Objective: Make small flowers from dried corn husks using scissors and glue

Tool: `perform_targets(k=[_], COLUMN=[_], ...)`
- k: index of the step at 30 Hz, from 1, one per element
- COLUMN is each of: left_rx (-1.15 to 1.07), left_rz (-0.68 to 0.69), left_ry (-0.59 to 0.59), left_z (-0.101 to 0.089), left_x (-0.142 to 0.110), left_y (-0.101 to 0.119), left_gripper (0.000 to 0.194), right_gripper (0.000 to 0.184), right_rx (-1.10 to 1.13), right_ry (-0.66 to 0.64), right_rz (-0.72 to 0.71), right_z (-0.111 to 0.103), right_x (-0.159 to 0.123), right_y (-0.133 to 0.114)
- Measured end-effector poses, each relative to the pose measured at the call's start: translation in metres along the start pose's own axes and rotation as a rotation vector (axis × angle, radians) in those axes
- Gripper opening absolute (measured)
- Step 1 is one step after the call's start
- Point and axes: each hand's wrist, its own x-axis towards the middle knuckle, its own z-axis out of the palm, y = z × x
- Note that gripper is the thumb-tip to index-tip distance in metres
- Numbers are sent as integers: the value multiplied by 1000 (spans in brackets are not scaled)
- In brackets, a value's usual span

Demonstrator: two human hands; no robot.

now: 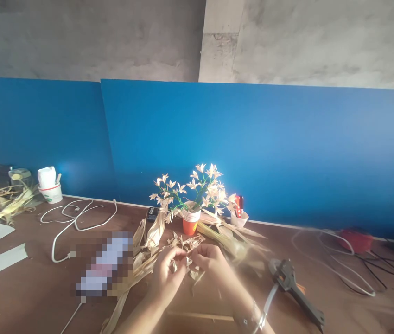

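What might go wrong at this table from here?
The glue gun lies near the right forearm; if it's hot, which I can't tell, a burn is possible. The orange cup holding spreading flowers stands just beyond the fingers and might tip if knocked. The small husk pieces at the fingers look thin and could tear.

A single head-worn camera looks forward and down from the near side of the table (26, 304), close behind the left hand (168, 269) and right hand (210, 258). Its wide view faces the blue partition (252, 148) along the far side, reaching over it to bare concrete (89, 41) beyond.
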Motion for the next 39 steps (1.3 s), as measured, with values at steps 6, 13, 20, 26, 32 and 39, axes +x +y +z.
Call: perform_targets(k=[6, 13, 20, 26, 32, 39], left_rx=[311, 442, 434, 397, 48, 154], left_rz=[319, 402, 409, 369, 32, 178], left_ry=[38, 36, 3, 24, 17, 25], left_z=[-4, -6, -7, -5, 3, 1], left_x=[2, 4, 5, 2, -2, -2], left_y=[5, 9, 7, 6, 4, 3], left_gripper=[16, 19, 19, 18, 20, 14], right_gripper=[7, 7, 6, 4, 9, 4], right_rx=[-117, -252, -268, -195, 36, -85], right_ry=[13, 0, 2, -11, -32, 7], right_rz=[-70, -106, -98, -73, -4, -6], right_z=[-4, -7, -6, -5, -2, -4], right_x=[2, 3, 0, -2, -4, -4], right_y=[2, 8, 2, -3, -5, -4])
